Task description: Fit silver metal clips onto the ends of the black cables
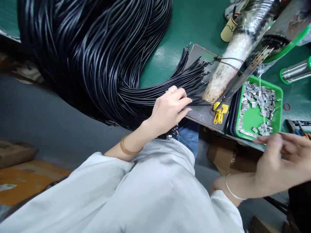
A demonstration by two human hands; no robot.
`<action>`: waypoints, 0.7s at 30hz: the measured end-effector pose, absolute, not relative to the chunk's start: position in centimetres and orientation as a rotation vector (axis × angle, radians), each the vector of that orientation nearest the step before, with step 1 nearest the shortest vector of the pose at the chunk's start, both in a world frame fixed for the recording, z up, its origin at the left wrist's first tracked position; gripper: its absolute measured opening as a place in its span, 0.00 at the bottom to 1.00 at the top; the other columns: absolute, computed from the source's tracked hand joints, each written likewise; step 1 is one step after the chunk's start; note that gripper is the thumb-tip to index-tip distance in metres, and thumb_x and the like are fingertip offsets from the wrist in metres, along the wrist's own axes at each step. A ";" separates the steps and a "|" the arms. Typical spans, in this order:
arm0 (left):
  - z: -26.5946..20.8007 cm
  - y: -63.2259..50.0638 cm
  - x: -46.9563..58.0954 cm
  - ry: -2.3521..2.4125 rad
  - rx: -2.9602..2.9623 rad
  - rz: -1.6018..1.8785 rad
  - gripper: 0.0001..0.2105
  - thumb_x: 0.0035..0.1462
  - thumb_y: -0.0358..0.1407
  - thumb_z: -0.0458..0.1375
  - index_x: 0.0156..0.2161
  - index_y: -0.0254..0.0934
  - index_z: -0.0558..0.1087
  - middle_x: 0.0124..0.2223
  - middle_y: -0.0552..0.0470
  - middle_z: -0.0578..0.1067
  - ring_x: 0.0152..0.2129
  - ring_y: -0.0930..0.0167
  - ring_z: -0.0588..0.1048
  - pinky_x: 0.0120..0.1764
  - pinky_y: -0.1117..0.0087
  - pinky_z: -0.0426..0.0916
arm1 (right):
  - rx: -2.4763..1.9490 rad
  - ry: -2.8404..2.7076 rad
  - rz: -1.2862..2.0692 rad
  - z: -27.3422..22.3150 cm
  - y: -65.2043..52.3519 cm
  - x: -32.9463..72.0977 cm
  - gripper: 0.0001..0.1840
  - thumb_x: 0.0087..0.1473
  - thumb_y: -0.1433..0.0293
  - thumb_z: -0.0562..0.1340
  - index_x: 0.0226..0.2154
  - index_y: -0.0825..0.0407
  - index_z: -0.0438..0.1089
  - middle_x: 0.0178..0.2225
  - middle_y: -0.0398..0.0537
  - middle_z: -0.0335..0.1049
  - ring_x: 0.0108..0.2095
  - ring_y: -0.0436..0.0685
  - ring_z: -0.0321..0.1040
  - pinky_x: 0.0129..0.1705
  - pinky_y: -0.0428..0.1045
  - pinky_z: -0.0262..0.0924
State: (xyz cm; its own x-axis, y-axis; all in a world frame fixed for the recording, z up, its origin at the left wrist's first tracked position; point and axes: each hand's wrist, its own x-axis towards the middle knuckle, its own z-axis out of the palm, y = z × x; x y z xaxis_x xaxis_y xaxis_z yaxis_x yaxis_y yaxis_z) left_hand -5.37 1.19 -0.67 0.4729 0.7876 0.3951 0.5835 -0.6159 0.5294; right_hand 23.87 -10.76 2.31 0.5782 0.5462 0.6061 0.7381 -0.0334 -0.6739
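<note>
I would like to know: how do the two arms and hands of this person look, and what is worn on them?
The left hand and right hand are without gloves. Loose white sleeves leave the forearms partly bare. The left arm wears a smooth amber-tan bangle; the right, a thin silvery bracelet. A thin ring seems visible on one left finger.
</note>
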 end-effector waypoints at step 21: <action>1.0 3.5 -5.2 0.870 1.264 1.319 0.10 0.57 0.41 0.64 0.33 0.37 0.72 0.26 0.57 0.69 0.18 0.81 0.65 0.22 0.78 0.59 | -2.164 -1.688 -0.231 3.3 -8.1 27.3 0.07 0.48 0.66 0.67 0.27 0.49 0.69 0.27 0.42 0.72 0.25 0.50 0.68 0.31 0.48 0.61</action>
